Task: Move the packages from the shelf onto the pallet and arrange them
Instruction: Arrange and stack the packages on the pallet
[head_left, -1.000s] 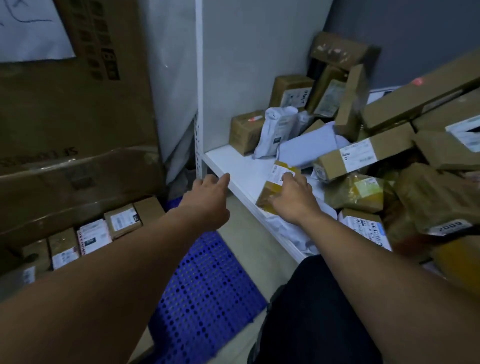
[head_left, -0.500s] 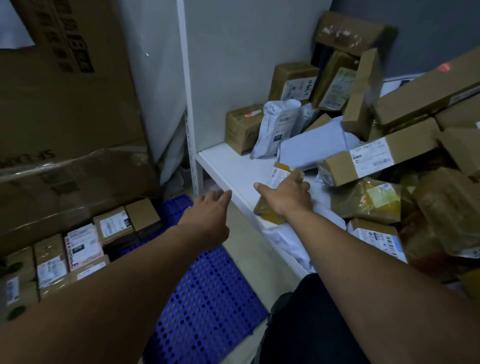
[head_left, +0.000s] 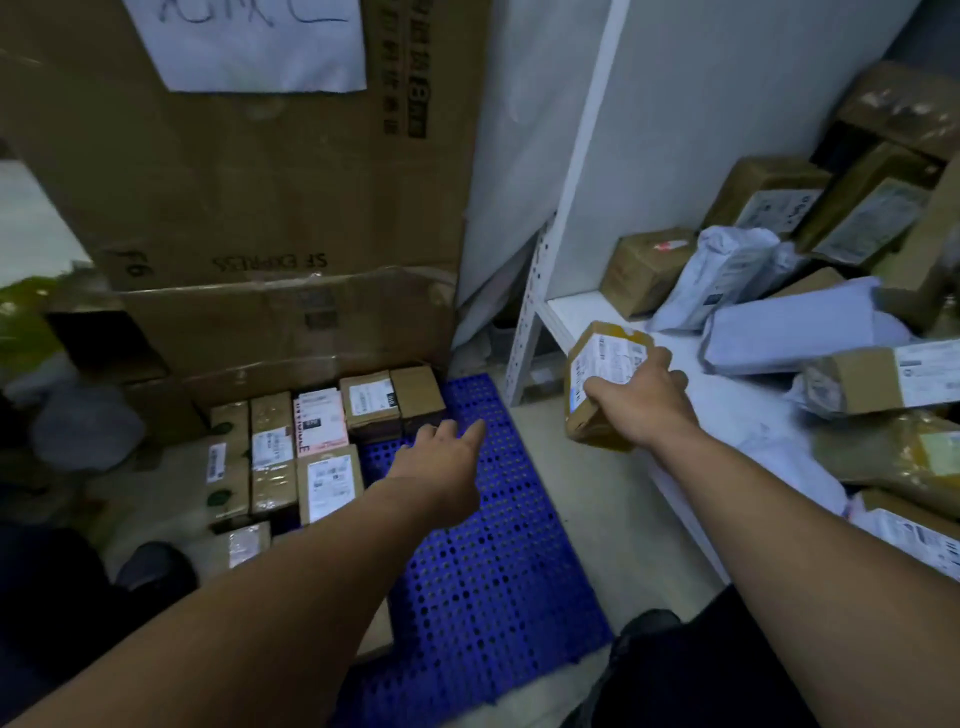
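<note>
placed packages: lined up in tight rows on the far-left part of the pallet, labels mostly up.
big cartons: stacked right behind the pallet's far edge, so that side's walled off.
left hand: held over the pallet's middle, fingers stretched out, nothing gripped.
open room: lots of bare blue grid is left on the pallet's right half and near end, so the next slot is probably beside the rows.
held package: carried in the air just right of the pallet's far-right corner, a taped brown box with a white label.
right hand: fingers wrapped round the package's near side.
handling: probably light, since it's managed one-handed. It looks stiff, and the tape looks kinda slick, so it's best pinched across the short sides.
shelf: set right of the pallet and higher, and its post and front edge need clearing.
shelf pile: boxes and soft mailers are heaped well right of the pallet.
</note>
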